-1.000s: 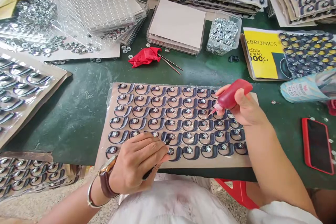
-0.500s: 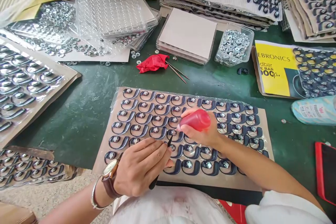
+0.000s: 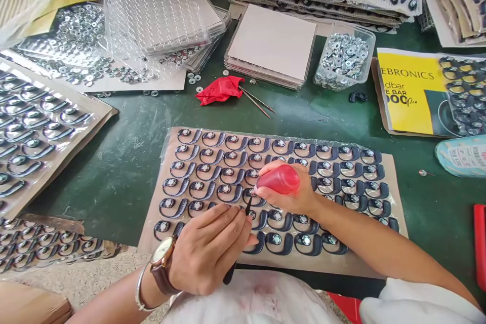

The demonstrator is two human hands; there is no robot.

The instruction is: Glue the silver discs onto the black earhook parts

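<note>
My left hand, with a watch and bangle at its wrist, is closed round dark tweezers. Their tip touches or nearly touches one dark curved piece near the middle of the brown card sheet. Rows of such curved pieces with silvery round centres cover this sheet. In my right hand is a red squeeze bottle, tilted with its nozzle down beside the tweezer tip. The exact contact at the nozzle is too small to tell.
Behind the sheet lie a red cloth, metal tweezers, a stack of white cards and a clear tub of metal discs. Another filled sheet is at left, a yellow printed sheet at right.
The view has shifted slightly, so objects on the right appear farther right. The bottle's nozzle has moved slightly left and down over the sheet. Both hands keep their holds.
</note>
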